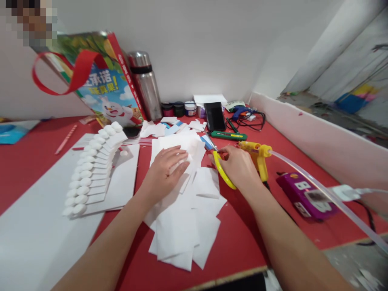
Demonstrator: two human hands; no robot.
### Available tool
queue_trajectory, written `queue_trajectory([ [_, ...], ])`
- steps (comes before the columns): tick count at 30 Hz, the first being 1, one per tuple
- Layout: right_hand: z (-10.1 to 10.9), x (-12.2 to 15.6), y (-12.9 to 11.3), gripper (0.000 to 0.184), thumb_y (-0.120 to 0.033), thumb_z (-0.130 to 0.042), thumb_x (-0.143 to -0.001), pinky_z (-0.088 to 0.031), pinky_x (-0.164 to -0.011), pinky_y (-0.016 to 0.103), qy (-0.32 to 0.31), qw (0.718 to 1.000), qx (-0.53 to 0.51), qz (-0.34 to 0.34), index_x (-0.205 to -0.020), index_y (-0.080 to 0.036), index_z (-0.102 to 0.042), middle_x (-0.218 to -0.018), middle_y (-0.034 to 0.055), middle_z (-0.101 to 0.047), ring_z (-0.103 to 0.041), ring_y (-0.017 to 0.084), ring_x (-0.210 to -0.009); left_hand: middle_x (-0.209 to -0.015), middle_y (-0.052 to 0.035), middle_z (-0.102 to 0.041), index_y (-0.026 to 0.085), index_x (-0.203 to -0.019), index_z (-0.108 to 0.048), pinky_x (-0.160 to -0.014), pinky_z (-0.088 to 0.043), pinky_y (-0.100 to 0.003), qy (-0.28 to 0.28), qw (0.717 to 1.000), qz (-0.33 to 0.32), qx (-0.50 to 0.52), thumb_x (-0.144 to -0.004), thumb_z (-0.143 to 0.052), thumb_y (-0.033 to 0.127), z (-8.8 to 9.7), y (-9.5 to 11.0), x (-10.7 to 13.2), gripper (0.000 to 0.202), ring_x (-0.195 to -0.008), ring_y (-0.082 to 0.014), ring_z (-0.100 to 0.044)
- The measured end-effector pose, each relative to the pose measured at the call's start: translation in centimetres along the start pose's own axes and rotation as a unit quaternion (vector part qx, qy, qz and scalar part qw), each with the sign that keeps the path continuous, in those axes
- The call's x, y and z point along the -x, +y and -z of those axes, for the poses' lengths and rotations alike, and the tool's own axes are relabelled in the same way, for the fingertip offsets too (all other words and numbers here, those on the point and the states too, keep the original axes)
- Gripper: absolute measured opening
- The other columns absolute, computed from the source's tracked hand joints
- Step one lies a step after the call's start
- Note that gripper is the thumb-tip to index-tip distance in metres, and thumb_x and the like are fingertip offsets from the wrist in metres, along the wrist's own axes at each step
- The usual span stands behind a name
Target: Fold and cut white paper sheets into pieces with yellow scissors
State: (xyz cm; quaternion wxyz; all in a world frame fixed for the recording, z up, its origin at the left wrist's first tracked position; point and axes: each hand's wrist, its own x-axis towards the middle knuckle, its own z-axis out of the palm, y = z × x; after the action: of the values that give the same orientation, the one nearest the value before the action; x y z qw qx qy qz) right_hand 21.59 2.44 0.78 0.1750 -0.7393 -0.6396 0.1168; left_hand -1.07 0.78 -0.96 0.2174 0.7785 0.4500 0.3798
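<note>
My left hand (166, 171) rests palm down on a pile of white paper sheets (177, 232), its fingers stretched out and the thumb a little apart. A small white paper piece (186, 184) lies partly under that hand. To the right, my right hand (238, 163) is closed around a pair of scissors with yellow handles (223, 173). The scissor blades point away from me, low over the table. Left of the pile stands a curved white paper model (97, 173), made of folded strips topped with rounded white pieces, on a white board (129, 178).
A yellow glue gun (260, 155) with a long clear glue stick lies right, near a purple power strip (306, 196). Behind are a green cutter (228, 136), a black phone (215, 116), paint jars (178, 109), a steel flask (147, 87) and a colourful bag (112, 93).
</note>
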Motion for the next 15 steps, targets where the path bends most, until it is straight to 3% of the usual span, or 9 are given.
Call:
queue_trajectory([
  [3, 0.0, 0.0, 0.0, 0.030, -0.032, -0.058, -0.091, -0.047, -0.078, 0.034, -0.010, 0.998, 0.062, -0.005, -0.106, -0.012, -0.075, -0.099, 0.0173, -0.078, -0.073, 0.032, -0.098, -0.126, -0.0074, -0.073, 0.023, -0.111, -0.079, -0.112, -0.044, -0.044, 0.056, 0.985, 0.059, 0.149, -0.096, -0.063, 0.037, 0.8, 1.4, 0.1, 0.026, -0.128, -0.0268, -0.061],
  [7, 0.2, 0.1, 0.0, 0.030, -0.029, -0.054, -0.091, -0.047, -0.077, 0.035, -0.027, 0.993, 0.112, -0.002, -0.106, -0.011, -0.073, -0.100, 0.0192, -0.078, -0.072, 0.034, -0.098, -0.117, -0.0036, -0.077, 0.028, -0.101, -0.082, -0.101, -0.052, -0.042, 0.091, 0.934, 0.154, 0.310, -0.088, -0.074, 0.037, 1.8, 2.3, 0.3, 0.018, -0.117, -0.0283, -0.067],
  [10, 0.6, 0.2, -0.2, 0.030, -0.026, -0.054, -0.091, -0.047, -0.074, 0.034, -0.053, 0.991, 0.119, -0.008, -0.108, -0.011, -0.072, -0.101, 0.0192, -0.077, -0.072, 0.033, -0.098, -0.105, -0.0058, -0.079, 0.025, -0.090, -0.083, -0.092, -0.056, -0.040, 0.030, 0.925, 0.173, 0.337, -0.083, -0.079, 0.035, 2.4, 1.9, 0.2, 0.013, -0.106, -0.0286, -0.071],
  [13, 0.8, 0.2, -0.2, 0.032, -0.028, -0.057, -0.090, -0.046, -0.074, 0.033, -0.074, 0.990, 0.120, -0.011, -0.115, -0.012, -0.070, -0.106, 0.0187, -0.077, -0.072, 0.033, -0.102, -0.106, -0.0078, -0.078, 0.023, -0.089, -0.084, -0.086, -0.055, -0.035, -0.052, 0.949, 0.133, 0.283, -0.083, -0.079, 0.032, 2.9, 1.2, -0.1, 0.012, -0.102, -0.0263, -0.070],
  [15, 0.7, 0.2, -0.2, 0.033, -0.030, -0.056, -0.090, -0.046, -0.074, 0.034, -0.075, 0.989, 0.124, -0.013, -0.115, -0.013, -0.070, -0.106, 0.0186, -0.077, -0.072, 0.033, -0.102, -0.116, -0.0071, -0.075, 0.025, -0.098, -0.083, -0.076, -0.053, -0.029, -0.073, 0.963, 0.115, 0.234, -0.084, -0.078, 0.030, 3.1, 0.8, -0.2, 0.016, -0.092, -0.0198, -0.068],
])
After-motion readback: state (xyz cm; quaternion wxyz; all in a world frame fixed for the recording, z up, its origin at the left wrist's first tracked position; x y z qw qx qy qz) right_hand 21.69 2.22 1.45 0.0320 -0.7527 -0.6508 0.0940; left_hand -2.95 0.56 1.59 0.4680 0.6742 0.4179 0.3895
